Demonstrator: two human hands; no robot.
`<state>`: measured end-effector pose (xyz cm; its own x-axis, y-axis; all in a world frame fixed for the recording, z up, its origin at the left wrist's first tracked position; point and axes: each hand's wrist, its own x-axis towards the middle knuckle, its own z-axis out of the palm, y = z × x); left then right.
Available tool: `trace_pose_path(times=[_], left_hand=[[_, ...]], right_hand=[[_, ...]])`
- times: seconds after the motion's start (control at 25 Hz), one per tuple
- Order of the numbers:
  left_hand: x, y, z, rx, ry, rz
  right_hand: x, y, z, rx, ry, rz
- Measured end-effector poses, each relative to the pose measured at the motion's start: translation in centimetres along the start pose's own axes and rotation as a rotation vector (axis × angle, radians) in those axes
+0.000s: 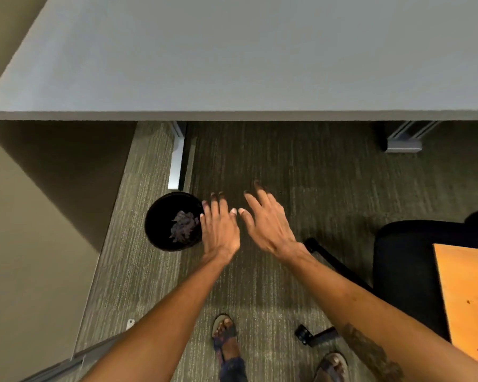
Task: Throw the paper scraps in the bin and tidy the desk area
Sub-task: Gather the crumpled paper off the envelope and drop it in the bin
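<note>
Left hand: the left hand (220, 230) is in the centre of the frame, palm down, fingers spread and loose, grasping nothing; its little-finger edge overlaps the right rim of the bin.
Right hand: the right hand (268, 221) is just beside the left one, slightly higher in the frame, also flat with fingers splayed and nothing in it (the two thumb tips nearly meet).
Bin: a round black bin (160, 224) stands on the carpet at centre left, below the desk's front edge.
Paper scraps: a crumpled clump of paper scraps (183, 225) lies inside the bin, toward its right side.
Desk: a pale grey desk (246, 56) fills the upper half of the frame; its visible top is bare.
Desk leg: a light metal desk leg (176, 161) runs down just above the bin.
Chair: a black office chair (414, 266) sits at the right, one wheel (302, 333) showing low in the frame.
Wooden surface: an orange wooden surface (469, 299) cuts in at the lower right edge.
Feet: two sandalled feet (224, 333) stand on the carpet (301, 166) at the bottom centre.
</note>
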<state>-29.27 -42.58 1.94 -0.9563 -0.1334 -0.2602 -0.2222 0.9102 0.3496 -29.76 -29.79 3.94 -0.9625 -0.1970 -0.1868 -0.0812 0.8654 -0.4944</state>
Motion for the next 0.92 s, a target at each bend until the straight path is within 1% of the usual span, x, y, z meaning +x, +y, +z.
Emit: trace_pose_path(times=[0.28,0.56,0.76,0.92], left_hand=[[-5.4,12.3,4.1,0.069,0.032,0.214],[-10.8,22.5,9.5,0.039,-0.061,0.350],[-14.7,28.4,13.4,0.047,-0.121,0.426],[-17.4,32.1,16.0,0.047,-0.181,0.480]], right_hand=[[-8.0,11.2,-6.4,-0.047,0.130,0.065],[-15.3,21.2,-10.4,-0.022,0.219,0.222],[-20.8,27.6,-12.0,-0.024,0.267,0.349],[-24.9,31.8,-12.7,-0.006,0.265,0.452]])
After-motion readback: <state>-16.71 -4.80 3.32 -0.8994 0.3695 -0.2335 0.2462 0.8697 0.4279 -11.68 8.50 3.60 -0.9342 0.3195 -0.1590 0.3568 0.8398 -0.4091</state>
